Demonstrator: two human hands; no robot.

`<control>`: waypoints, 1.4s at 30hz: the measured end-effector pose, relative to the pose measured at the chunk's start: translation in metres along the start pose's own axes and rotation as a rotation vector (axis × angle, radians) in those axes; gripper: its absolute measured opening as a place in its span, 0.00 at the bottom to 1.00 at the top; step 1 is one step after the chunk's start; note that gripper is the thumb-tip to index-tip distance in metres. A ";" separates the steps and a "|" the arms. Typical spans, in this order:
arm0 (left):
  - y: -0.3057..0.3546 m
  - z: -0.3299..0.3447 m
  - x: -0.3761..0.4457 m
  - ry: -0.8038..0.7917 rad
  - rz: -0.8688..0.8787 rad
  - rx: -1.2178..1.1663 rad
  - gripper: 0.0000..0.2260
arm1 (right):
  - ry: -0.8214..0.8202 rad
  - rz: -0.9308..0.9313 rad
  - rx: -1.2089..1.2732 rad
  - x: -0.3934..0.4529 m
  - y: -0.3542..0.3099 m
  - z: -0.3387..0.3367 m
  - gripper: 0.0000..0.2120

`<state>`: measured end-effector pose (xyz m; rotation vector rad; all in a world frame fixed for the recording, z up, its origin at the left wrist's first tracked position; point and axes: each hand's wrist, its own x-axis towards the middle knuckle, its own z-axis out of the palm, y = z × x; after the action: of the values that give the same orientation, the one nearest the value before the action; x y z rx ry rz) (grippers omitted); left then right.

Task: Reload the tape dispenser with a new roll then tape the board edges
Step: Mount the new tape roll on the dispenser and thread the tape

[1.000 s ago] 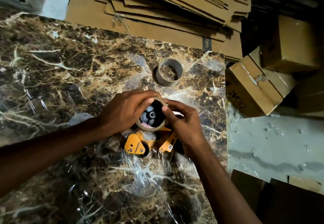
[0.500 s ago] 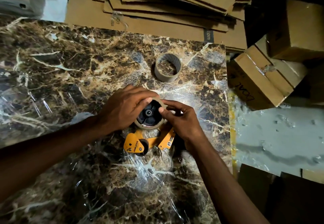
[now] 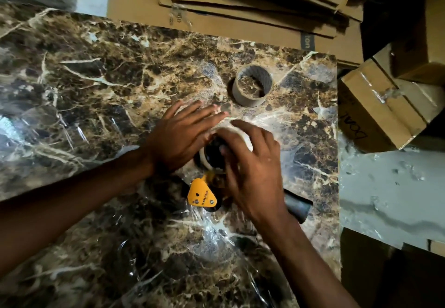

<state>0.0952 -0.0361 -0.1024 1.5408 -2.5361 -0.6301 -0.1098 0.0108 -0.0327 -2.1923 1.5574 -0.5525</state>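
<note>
Since the earlier frames, the left hand [image 3: 179, 134] is flattening out, fingers straight and pressing the new tape roll [image 3: 212, 156] down onto the yellow dispenser [image 3: 201, 194]. The right hand [image 3: 250, 165] is lying over roll and dispenser; whether it is gripping is unclear. Loading looks nearly finished; threading the tape and taping the marble-patterned board [image 3: 96, 79] are remaining. The empty core [image 3: 252, 86] is sitting just beyond on the board, with cardboard sheets [image 3: 240, 6] and boxes [image 3: 375, 112] crowding its far and right edges.

The flattened cardboard sheet [image 3: 307, 42] bears the letters "ton"; black handwriting on the taped cardboard box [image 3: 375, 115] and the yellow dispenser [image 3: 201, 195] label are illegible.
</note>
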 end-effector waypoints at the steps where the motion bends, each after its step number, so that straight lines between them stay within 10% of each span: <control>1: -0.004 0.002 -0.002 0.001 -0.012 0.017 0.25 | -0.023 -0.086 0.014 -0.003 -0.016 0.000 0.17; 12: -0.033 -0.002 0.008 0.152 -0.095 -0.009 0.25 | -0.294 0.083 -0.274 0.008 -0.035 0.024 0.27; 21: -0.106 -0.061 -0.003 0.322 -0.192 -0.034 0.18 | -0.403 0.116 0.119 0.019 0.017 0.003 0.27; 26: -0.028 -0.049 -0.012 0.132 -0.012 -0.257 0.17 | -0.489 0.114 0.290 0.024 0.035 -0.005 0.36; 31: 0.028 -0.012 -0.021 0.156 -0.216 -0.515 0.21 | -0.428 0.124 0.358 0.017 0.047 -0.005 0.33; 42: 0.031 -0.014 -0.029 0.179 -0.275 -0.434 0.16 | -0.409 0.119 0.335 0.000 0.059 -0.007 0.30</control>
<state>0.0872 -0.0028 -0.0740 1.6956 -1.9110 -0.9508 -0.1606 -0.0080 -0.0576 -1.8078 1.2634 -0.2788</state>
